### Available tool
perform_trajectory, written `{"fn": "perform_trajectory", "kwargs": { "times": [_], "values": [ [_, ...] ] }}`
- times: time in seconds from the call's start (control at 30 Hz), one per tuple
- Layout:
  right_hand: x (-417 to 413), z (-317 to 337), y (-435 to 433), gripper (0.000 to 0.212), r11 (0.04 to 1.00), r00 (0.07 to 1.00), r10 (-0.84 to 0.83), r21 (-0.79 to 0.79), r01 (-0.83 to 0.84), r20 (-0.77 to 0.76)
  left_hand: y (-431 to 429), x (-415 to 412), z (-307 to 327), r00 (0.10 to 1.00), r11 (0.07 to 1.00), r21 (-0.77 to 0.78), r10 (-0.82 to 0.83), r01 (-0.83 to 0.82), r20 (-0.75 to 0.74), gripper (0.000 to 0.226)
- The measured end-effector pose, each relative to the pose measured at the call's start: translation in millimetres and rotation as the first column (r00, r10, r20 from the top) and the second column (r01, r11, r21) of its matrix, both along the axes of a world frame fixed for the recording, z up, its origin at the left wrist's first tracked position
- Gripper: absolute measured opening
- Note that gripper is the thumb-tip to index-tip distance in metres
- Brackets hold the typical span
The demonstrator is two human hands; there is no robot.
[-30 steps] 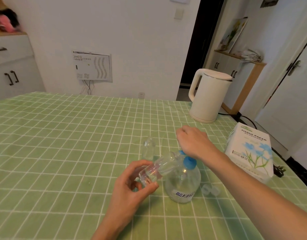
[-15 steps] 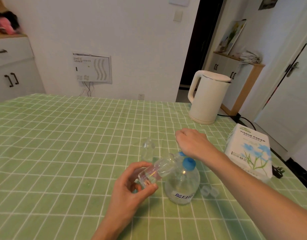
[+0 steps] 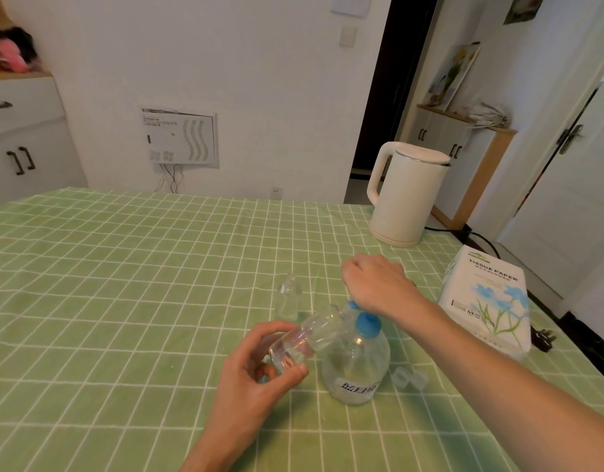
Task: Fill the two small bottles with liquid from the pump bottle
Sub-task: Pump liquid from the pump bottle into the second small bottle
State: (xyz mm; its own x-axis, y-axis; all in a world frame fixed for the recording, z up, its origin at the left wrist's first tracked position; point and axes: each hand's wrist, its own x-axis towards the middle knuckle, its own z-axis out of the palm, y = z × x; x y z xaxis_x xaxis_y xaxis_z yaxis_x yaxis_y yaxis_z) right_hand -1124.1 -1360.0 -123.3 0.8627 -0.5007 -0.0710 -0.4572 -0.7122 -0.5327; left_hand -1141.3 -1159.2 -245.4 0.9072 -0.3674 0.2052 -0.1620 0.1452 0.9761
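**Left hand tilting a small bottle to the pump spout**

The left hand [image 3: 259, 366] is pinching a clear small bottle [image 3: 307, 338] near its base between thumb and curled fingers, holding it tilted with its mouth pointing up toward 2 o'clock, right against the blue pump head of the pump bottle [image 3: 355, 366]. The pump bottle is standing upright on the green checked tablecloth [image 3: 123, 284], just at 3 o'clock of the left hand.

The right hand [image 3: 378, 284] is resting on top of the pump head, its back facing the camera. Its fingers are hidden underneath, so I cannot tell whether they are gripping or only pressing.

The second small bottle [image 3: 288, 298] is standing upright and uncapped at 10 o'clock of the pump bottle, near it but apart. Two clear caps [image 3: 409, 378] are lying just at 3 o'clock of the pump bottle's base. A tissue paper pack [image 3: 487, 298] is sitting at 2 o'clock, and a white kettle [image 3: 406, 195] is standing farther off at 1 o'clock.
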Motion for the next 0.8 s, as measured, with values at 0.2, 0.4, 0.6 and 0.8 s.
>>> {"fn": "perform_trajectory", "kwargs": {
  "times": [0.2,0.4,0.6,0.8],
  "values": [
    [1,-13,-3,0.029,0.999,1.0,0.011,0.051,-0.011,-0.01,0,2,-2,1.0,1.0,0.019,0.003,-0.003,0.003,0.055],
    [0,-11,-2,0.028,0.998,1.0,0.023,0.052,-0.023,0.014,1,1,0,1.0,1.0,0.014,-0.014,0.014,-0.007,0.052],
    [4,-6,-3,0.028,0.999,1.0,0.019,0.041,-0.02,0.019,1,0,-1,1.0,1.0,0.001,-0.003,0.003,-0.014,0.054],
    [0,-13,-1,0.02,0.98,0.997,-0.028,0.197,0.014,0.067,0,1,-2,1.0,0.999,0.031,0.016,-0.016,-0.002,0.054]
  ]
}}
